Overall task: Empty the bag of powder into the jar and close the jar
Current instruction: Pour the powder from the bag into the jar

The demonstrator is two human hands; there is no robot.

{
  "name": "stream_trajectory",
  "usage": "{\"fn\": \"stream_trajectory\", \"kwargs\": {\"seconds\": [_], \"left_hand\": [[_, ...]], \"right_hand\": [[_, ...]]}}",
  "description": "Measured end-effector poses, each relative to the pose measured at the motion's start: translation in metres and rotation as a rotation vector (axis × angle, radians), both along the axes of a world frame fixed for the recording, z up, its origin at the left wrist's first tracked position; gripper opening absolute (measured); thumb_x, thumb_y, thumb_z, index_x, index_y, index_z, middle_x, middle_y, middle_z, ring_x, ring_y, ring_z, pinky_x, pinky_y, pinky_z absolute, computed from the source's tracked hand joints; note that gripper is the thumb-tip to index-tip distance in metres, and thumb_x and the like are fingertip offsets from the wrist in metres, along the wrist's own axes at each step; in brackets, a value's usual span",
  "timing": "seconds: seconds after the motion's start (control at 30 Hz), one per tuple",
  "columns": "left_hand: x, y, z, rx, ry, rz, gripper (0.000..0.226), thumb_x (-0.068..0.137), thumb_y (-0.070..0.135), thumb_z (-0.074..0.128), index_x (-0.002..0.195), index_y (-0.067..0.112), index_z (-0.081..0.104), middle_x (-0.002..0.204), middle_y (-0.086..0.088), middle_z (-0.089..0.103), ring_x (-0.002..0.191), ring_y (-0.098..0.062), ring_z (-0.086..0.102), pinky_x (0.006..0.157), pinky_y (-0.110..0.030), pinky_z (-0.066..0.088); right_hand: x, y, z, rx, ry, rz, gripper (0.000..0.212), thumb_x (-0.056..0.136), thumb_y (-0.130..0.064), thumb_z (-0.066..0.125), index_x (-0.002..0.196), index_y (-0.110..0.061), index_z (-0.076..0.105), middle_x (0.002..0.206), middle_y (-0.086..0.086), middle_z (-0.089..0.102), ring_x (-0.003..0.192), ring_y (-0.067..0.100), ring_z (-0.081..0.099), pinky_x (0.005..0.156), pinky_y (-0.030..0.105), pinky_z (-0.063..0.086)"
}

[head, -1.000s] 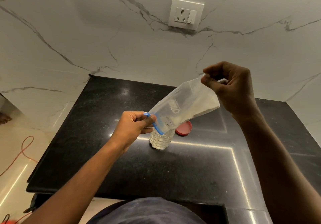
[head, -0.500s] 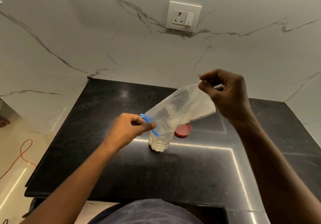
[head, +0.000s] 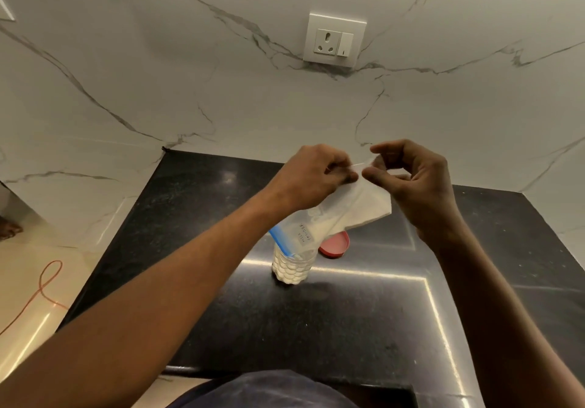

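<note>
A clear zip bag (head: 335, 217) with a blue seal strip hangs upside down, its blue mouth resting in the top of a small clear dimpled jar (head: 292, 267) that holds white powder. White powder still sits in the bag's lower fold. My left hand (head: 311, 176) and my right hand (head: 414, 183) both pinch the bag's raised bottom edge, close together above the jar. A red lid (head: 336, 244) lies flat on the black counter (head: 316, 328) just right of and behind the jar.
A white marble wall with a socket plate (head: 333, 40) rises behind the counter. The counter's left edge drops to a tiled floor with an orange cable (head: 44, 287). Its front edge is right below me.
My left hand has let go of the bag's blue mouth and risen to pinch the bag's top edge beside my right hand. The bag's mouth now rests in the jar unheld.
</note>
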State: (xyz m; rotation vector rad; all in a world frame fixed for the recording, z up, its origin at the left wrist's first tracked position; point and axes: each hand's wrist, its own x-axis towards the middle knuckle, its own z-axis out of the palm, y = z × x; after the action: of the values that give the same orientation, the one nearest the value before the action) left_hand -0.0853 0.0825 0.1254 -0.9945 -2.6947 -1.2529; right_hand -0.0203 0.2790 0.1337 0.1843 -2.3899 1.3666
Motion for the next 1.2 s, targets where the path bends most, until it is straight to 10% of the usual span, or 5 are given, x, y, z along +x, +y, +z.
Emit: {"fn": "stream_trajectory", "kwargs": {"seconds": [0.13, 0.27, 0.53, 0.67, 1.2], "left_hand": [[-0.001, -0.003, -0.004, 0.025, 0.0, -0.024, 0.017, 0.104, 0.022, 0.067, 0.108, 0.011, 0.08, 0.096, 0.001, 0.074, 0.09, -0.015, 0.069, 0.081, -0.028, 0.056], [0.0, -0.005, -0.006, 0.043, -0.012, -0.053, 0.016, 0.104, 0.017, 0.067, 0.111, 0.01, 0.08, 0.099, 0.001, 0.073, 0.094, -0.016, 0.068, 0.085, -0.023, 0.053], [0.007, -0.023, -0.004, 0.056, -0.041, -0.004, 0.026, 0.101, 0.03, 0.072, 0.119, 0.011, 0.077, 0.111, -0.004, 0.079, 0.101, -0.014, 0.074, 0.094, -0.03, 0.062], [0.023, -0.057, -0.018, 0.18, -0.067, 0.196, 0.047, 0.091, 0.052, 0.078, 0.13, 0.026, 0.071, 0.127, 0.011, 0.071, 0.104, 0.016, 0.062, 0.084, 0.003, 0.046], [0.095, -0.093, -0.107, 0.637, -0.569, 0.521, 0.08, 0.07, 0.095, 0.06, 0.101, 0.023, 0.073, 0.096, 0.008, 0.08, 0.093, -0.006, 0.077, 0.084, -0.029, 0.055]], "right_hand": [[-0.005, 0.016, -0.013, 0.075, -0.223, 0.048, 0.083, 0.078, -0.028, 0.091, 0.148, -0.032, 0.048, 0.151, -0.003, 0.053, 0.141, 0.012, 0.047, 0.11, 0.041, 0.045], [-0.007, 0.021, -0.032, -0.049, -0.343, 0.148, 0.042, 0.082, -0.035, 0.081, 0.121, -0.025, 0.07, 0.123, -0.003, 0.074, 0.113, 0.021, 0.074, 0.104, 0.063, 0.053], [-0.017, 0.026, -0.044, -0.137, -0.208, 0.117, 0.026, 0.082, -0.031, 0.084, 0.094, -0.009, 0.075, 0.093, 0.008, 0.081, 0.082, 0.027, 0.08, 0.073, 0.037, 0.067], [-0.015, 0.027, -0.047, -0.167, -0.198, 0.146, 0.024, 0.089, -0.029, 0.077, 0.102, -0.009, 0.079, 0.097, 0.005, 0.082, 0.086, 0.026, 0.081, 0.073, 0.029, 0.065], [-0.009, 0.022, -0.043, -0.165, -0.112, 0.102, 0.018, 0.088, -0.028, 0.078, 0.105, -0.02, 0.079, 0.098, 0.007, 0.081, 0.088, 0.031, 0.079, 0.077, 0.046, 0.067]]}}
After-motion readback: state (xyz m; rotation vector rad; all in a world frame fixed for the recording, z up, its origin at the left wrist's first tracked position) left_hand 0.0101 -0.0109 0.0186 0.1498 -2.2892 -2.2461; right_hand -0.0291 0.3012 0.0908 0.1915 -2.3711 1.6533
